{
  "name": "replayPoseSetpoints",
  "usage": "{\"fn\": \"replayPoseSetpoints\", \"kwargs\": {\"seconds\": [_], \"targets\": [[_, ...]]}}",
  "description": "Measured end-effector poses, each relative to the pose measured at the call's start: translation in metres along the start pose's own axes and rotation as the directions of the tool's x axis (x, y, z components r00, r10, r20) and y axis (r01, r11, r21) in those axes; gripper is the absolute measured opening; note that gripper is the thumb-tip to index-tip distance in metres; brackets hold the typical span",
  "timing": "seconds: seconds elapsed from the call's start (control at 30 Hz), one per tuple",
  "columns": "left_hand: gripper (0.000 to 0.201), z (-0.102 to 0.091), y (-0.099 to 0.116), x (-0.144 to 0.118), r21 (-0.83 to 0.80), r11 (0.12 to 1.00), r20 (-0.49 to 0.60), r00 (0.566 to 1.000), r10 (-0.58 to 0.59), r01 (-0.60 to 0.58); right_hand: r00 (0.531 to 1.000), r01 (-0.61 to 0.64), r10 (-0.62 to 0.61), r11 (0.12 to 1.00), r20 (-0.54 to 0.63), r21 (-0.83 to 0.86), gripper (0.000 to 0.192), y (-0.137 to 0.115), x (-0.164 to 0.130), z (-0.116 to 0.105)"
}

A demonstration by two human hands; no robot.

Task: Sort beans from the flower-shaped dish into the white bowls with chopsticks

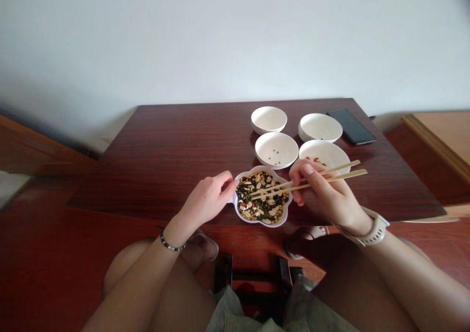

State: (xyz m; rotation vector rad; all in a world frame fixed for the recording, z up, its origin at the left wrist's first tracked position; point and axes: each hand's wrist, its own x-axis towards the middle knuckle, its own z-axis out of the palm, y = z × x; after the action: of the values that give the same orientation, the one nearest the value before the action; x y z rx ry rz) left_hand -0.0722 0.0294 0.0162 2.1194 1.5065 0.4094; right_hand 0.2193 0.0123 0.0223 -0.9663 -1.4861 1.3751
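Observation:
A flower-shaped dish (263, 223) with a pale rim holds mixed beans, seeds and peanuts (272, 202) at the table's front edge. My left hand (215, 193) is closed on the dish's left side, thumb and fingers at its rim and short handle. Wooden chopsticks (340, 172) are gripped in my right hand (323, 187), their tips down among the beans in the dish. Just behind that hand, a white bowl (336, 153) contains some reddish pieces, partly covered by my fingers. Left of it, another white bowl (265, 146) has several small green beans at the bottom.
Two more white bowls stand farther back, the left bowl (269, 119) and the right bowl (320, 126), which has a dark speck inside. A black phone or tablet (351, 126) lies at the back right of the dark wooden table (176, 151). Behind the table rises a pale wall (220, 43).

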Motion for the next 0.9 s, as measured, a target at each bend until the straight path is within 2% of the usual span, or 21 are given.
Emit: {"fn": "replayPoseSetpoints", "kwargs": {"seconds": [0.9], "targets": [[0.035,0.0001,0.0003,0.0002,0.013,1.000,-0.003,1.000,0.002,-0.002,1.000,0.006,-0.006,1.000,-0.001,-0.006,0.039,0.0038,0.0004,0.0014]]}}
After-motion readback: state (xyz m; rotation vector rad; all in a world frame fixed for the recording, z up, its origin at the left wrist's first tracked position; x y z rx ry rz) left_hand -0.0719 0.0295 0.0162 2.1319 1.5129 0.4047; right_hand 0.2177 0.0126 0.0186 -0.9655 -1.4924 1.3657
